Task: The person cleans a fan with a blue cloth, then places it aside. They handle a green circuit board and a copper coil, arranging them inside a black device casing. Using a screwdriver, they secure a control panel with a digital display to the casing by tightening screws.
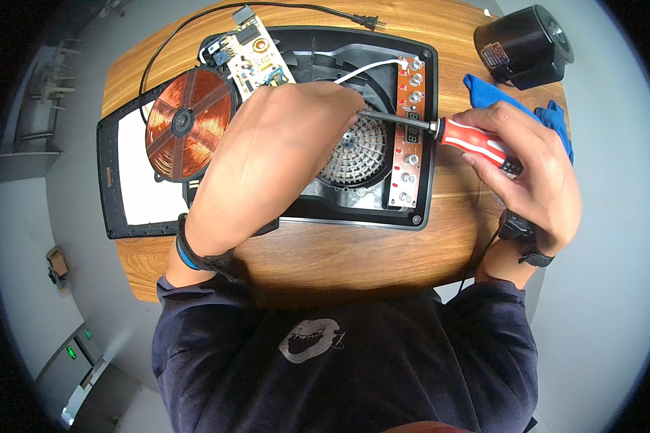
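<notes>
My right hand (531,155) grips a screwdriver (473,141) by its red and white handle. The shaft points left across an orange control board (410,162) with silver buttons and a small display. Its tip reaches the fingers of my left hand (303,108), which is bent over the opened black housing (419,216) of an induction cooker. Those fingers look closed at the tip; whatever they pinch is hidden. Below my left hand shows a round vent grille (354,155). A copper coil (188,126) lies left of my left forearm, with a tan circuit board (256,54) behind it.
A white panel in a black frame (141,173) lies under the coil. A black power cord with a plug (368,22) runs along the back. At the right stand a black cylindrical device (523,47) and a blue cloth (509,101) on the wooden table (339,252).
</notes>
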`<control>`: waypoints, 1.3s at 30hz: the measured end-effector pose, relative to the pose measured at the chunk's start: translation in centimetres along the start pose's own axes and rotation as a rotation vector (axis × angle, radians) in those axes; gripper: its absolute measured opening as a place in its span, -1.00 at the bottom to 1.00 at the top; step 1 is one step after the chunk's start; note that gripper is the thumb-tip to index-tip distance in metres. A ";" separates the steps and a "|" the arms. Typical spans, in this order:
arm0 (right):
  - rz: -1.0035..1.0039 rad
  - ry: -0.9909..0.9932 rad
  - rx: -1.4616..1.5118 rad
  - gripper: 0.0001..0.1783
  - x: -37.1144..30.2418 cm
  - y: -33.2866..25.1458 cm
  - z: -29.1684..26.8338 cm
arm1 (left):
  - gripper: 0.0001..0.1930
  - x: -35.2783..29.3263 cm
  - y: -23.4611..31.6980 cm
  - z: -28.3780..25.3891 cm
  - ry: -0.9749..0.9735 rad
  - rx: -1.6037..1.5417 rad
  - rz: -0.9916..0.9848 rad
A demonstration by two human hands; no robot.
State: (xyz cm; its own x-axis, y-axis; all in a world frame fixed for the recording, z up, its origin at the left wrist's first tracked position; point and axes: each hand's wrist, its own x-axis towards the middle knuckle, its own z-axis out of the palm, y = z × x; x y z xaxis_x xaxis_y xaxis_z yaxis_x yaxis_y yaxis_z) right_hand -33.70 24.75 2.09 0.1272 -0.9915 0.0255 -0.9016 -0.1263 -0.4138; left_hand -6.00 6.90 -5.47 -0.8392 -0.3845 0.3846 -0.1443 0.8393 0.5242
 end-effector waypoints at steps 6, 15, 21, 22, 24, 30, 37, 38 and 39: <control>-0.017 0.035 0.013 -0.57 -0.2 0.0 0.0 | -0.69 0.7 1.1 -0.4 -0.040 0.023 -0.043; 0.172 0.202 -0.040 -0.61 -2.0 2.0 -1.2 | -0.50 0.2 2.3 -0.6 -0.279 0.136 -0.085; 0.170 0.143 -0.284 -0.70 -0.7 3.5 -2.1 | -0.42 -1.7 1.9 0.2 -0.679 0.296 -0.023; 0.168 0.135 -0.286 -0.71 -0.4 3.8 -2.2 | -0.42 -1.6 1.9 0.2 -0.711 0.294 -0.042; 0.165 0.118 -0.292 -0.73 0.2 4.1 -2.4 | -0.41 -0.9 2.4 0.0 -0.773 0.288 -0.078; 0.063 0.066 -0.352 -0.74 1.7 4.3 -3.1 | -0.28 -1.6 2.4 0.5 -0.710 0.316 -0.044; 0.092 0.045 -0.350 -0.66 2.3 4.9 -3.1 | -0.14 -1.4 3.1 1.5 -0.502 0.165 0.097; 0.094 0.042 -0.354 -0.65 2.4 4.8 -3.1 | -0.15 -1.3 3.2 1.7 -0.504 0.138 0.102; 0.097 0.039 -0.358 -0.64 2.4 4.8 -3.1 | -0.17 -1.3 3.2 1.9 -0.506 0.112 0.106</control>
State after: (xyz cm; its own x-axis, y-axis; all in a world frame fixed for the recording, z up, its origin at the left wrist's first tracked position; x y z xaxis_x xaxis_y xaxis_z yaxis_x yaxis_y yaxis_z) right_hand -39.03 21.63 2.97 0.0248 -0.9989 0.0395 -0.9970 -0.0276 -0.0719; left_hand -6.33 10.82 -5.73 -0.9964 -0.0851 0.0016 -0.0770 0.9098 0.4078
